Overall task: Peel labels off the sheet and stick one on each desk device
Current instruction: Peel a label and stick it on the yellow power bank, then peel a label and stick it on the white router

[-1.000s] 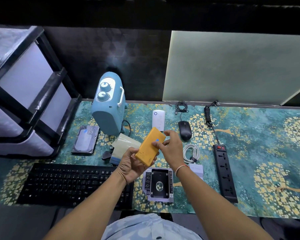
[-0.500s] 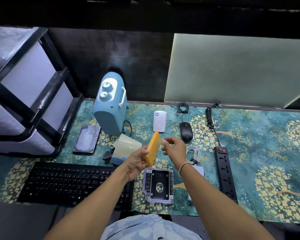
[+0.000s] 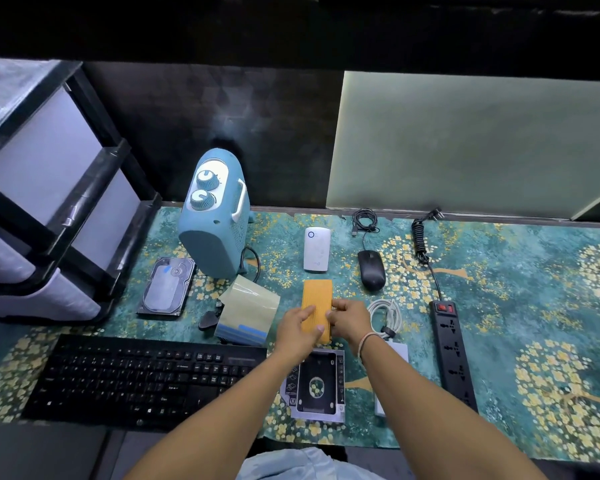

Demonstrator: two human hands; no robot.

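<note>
A: Far left, the black-framed drawer unit with pale translucent fronts [image 3: 45,188] stands at the table's end, and in front of it lies the long black computer keyboard [image 3: 142,379] on the teal table mat with gold blossom trees [image 3: 520,306].

B: Just past the drawers, the bare silver hard disk drive [image 3: 167,287] lies flat with a small blue mark on its top. Behind it, upright, the light blue heater with two round dials [image 3: 215,216].

A: Next, the yellowish label sheet with blue labels along its near edge [image 3: 248,313] lies curled between heater and keyboard.

B: Now the middle. The left hand [image 3: 297,332] and the right hand [image 3: 350,322] meet on the flat orange rectangular power bank [image 3: 316,299]. It sits low, near end between the hands; whether it touches the mat, I cannot tell.

A: Left grip: fingers curled across the near left part, thumb on top. Right grip: fingertips pinched against its right edge.

B: Beyond it, the white rounded plug-in box with a blue ring [image 3: 316,249]. Below the hands, the black and silver drive caddy [image 3: 317,384].

A: Rightward: the black wired mouse [image 3: 371,270], a coiled white cable [image 3: 387,315], then the black power strip with a red switch [image 3: 452,355].
</note>
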